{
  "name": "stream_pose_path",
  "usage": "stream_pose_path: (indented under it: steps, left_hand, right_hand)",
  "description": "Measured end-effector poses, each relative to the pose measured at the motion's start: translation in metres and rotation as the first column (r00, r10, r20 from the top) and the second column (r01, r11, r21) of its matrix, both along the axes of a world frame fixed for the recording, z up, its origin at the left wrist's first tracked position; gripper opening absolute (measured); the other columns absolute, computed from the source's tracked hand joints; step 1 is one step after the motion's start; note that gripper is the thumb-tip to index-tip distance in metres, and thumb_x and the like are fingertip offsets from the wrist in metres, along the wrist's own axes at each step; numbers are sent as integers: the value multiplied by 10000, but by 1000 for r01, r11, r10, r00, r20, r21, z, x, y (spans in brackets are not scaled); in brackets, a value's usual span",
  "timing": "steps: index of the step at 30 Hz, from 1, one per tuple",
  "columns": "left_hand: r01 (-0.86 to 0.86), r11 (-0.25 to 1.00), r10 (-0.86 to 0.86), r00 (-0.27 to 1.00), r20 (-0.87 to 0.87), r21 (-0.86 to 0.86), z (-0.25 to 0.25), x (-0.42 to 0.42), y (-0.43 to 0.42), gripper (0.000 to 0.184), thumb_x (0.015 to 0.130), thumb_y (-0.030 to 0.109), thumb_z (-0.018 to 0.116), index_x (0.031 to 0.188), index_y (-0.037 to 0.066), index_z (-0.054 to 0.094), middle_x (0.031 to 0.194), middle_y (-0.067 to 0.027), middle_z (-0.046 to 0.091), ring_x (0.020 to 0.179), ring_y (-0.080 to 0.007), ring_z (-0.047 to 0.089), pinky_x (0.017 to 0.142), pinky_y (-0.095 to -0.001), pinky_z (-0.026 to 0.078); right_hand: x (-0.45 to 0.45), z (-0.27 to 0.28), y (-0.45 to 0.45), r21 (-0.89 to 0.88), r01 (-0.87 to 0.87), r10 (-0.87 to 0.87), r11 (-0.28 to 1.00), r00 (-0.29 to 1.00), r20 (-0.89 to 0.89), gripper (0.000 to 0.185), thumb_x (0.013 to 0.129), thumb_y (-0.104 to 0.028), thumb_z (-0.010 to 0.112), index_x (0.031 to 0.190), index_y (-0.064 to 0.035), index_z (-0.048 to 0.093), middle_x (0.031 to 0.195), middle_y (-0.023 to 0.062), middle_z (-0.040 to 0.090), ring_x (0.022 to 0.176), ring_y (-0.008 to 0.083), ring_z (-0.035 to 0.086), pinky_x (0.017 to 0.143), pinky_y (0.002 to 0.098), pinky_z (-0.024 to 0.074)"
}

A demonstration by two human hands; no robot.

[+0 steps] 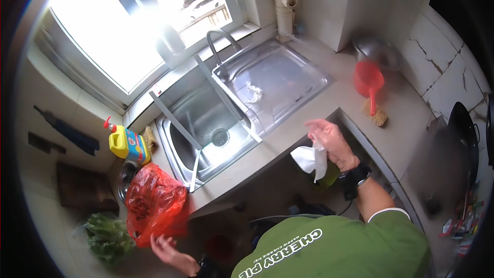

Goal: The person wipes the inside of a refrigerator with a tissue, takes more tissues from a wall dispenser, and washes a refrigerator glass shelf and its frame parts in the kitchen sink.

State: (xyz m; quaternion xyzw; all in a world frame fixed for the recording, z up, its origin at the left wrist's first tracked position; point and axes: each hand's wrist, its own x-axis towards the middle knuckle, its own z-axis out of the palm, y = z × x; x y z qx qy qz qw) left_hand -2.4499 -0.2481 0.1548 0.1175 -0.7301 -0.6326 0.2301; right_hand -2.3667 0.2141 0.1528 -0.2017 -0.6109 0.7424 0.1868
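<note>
Fingers (316,125) (R) on wht tissue (312,160)

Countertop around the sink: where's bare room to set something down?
Free: counter between the drainboard and red dipper; the drainboard right of the white scrap. Crowded: left end, with yellow pump bottle and red plastic bag; right-rear corner, with dipper and metal bowl.

Creased white sheet (312,160) hanging from right fingers (320,127); rumpled red bag (157,201) near left fingers (162,247).
</note>
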Motion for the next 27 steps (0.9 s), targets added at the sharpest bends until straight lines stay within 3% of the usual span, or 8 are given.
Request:
stream_pose_path:
  steps: [2,4,6,10,14,17,21,27]
  left_hand:
    - [348,933,-355,932,73,90,25,2,59,371,896,73,495,1260,16,450,1003,-52,545,855,-124,532,761,-251,445]
    - [645,757,-629,762,151,-104,36,0,95,399,869,17,506,1263,4,449,1055,-74,550,947,-152,547,855,-277,438]
    - [688,580,-687,701,192,-437,39,-5,109,441,817,-33,555,1248,5,469,1094,-107,534,1000,-183,548,858,-290,438]
    - [702,615,-647,709,279,-359,19,-23,107,419,826,6,566,1237,11,486,1072,-119,543,1002,-203,554,845,-300,450]
    - [674,714,-588,723,362,-186,8,-46,110,401,840,32,564,1233,7,490,1018,-123,559,954,-219,556,830,-315,453]
    - [553,687,-506,830,235,-472,-4,-70,107,418,832,47,585,1237,14,486,1036,-156,532,958,-261,543,828,-338,441]
    - [460,493,-469,855,220,-739,-8,-92,92,442,824,61,599,1246,13,475,1069,-174,523,991,-294,534,857,-375,435]
    - [706,623,-608,708,360,-337,19,-129,81,466,827,37,586,1274,6,459,1071,-153,552,948,-228,573,832,-327,478]
  right_hand:
    - [-8,19,-6,-24,-128,128,991,992,-4,314,851,-125,609,1155,-54,575,920,8,493,823,44,458,745,181,398]
    - [-15,44,-19,56,-273,275,960,961,-39,364,810,-76,615,1171,-89,572,953,18,473,877,75,467,779,209,405]
    - [-20,53,-20,243,-357,373,902,927,-23,338,810,-52,605,1147,-77,581,926,3,488,881,81,481,793,218,409]
    - [-18,53,-9,268,-341,336,901,940,64,300,807,-5,574,1097,-71,609,919,2,521,917,96,503,829,240,416]
    - [-6,21,11,26,-124,120,992,986,116,289,761,64,499,1017,4,619,908,67,621,821,126,586,750,242,466]
    - [-6,19,16,84,-145,126,986,970,207,295,772,32,498,1045,7,607,891,52,619,760,96,571,696,228,465]
    - [-26,21,5,93,-167,141,981,960,243,267,810,7,510,1059,2,608,824,22,590,750,79,558,684,215,451]
    - [-57,32,0,140,-242,185,960,926,329,239,831,-49,553,1060,-4,604,825,10,584,723,60,540,660,197,440]
